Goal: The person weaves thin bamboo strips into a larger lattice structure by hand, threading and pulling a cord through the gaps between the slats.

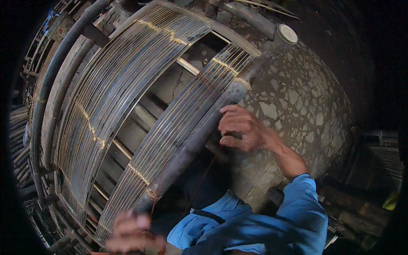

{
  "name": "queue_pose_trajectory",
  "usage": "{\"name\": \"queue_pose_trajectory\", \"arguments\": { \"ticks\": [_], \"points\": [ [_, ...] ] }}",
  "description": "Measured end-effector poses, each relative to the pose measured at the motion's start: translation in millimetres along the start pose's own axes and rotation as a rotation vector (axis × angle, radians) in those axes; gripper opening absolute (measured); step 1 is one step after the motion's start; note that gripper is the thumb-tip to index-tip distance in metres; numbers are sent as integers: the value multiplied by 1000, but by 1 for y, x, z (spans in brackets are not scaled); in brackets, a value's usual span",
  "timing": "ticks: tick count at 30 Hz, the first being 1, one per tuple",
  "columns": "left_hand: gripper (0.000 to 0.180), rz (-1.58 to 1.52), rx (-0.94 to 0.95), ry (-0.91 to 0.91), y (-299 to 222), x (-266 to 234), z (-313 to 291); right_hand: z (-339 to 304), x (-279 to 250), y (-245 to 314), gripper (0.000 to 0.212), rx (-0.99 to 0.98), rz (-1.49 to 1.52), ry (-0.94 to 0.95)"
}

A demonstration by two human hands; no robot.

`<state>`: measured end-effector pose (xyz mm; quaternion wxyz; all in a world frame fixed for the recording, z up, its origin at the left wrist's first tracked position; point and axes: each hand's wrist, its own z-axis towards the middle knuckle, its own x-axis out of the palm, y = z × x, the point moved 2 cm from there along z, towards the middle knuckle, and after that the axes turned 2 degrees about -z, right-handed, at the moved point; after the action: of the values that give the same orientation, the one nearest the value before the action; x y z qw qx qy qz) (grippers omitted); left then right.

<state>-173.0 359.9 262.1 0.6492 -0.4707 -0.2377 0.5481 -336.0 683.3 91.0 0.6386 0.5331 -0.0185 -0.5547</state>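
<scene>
A long bamboo frame carries slats [165,123] of split bamboo laid side by side, bound across by pale yellow lashings [138,173]. A thick dark bamboo pole [187,153] runs along its near right edge. My right hand [241,128] is beside the pole, fingers curled in toward the thumb; what they hold, if anything, is too small to make out. A thin reddish thread [207,171] hangs below that hand, and its ends are hard to follow. My left hand [134,233] is near the pole's lower end, smeared by motion, so its grip does not show.
More slats [123,72] form a wider panel at the left, with gaps and a crosspiece [188,66] between the panels. Curved bamboo poles [46,97] flank the far left. At right lies a stone-studded floor [301,110], with a pale round pole end [287,34] above.
</scene>
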Motion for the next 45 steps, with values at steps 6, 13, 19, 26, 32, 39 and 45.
{"name": "queue_pose_trajectory", "arguments": {
  "ticks": [6,13,19,26,32,39,45],
  "points": [
    [30,95,-253,-299,-30,0,-32,12,7,27,39,-140,13,-152],
    [22,508,-706,-375,-55,-3,-47,-46,17,49,54,107,14,-262],
    [18,844,-783,-504,-19,-66,-62,-32,3,29,43,654,-64,732],
    [21,1462,-490,-135,198,-164,-119,11,-10,-59,24,495,-38,120],
    [22,1662,-339,-70,251,-193,-142,52,4,-119,19,566,-67,-157],
    [17,1190,-413,-312,240,-162,-144,32,9,-116,30,481,-386,-402],
    [40,1183,-502,-292,224,-191,-131,28,19,-119,32,497,-471,-376]
  ]
}}
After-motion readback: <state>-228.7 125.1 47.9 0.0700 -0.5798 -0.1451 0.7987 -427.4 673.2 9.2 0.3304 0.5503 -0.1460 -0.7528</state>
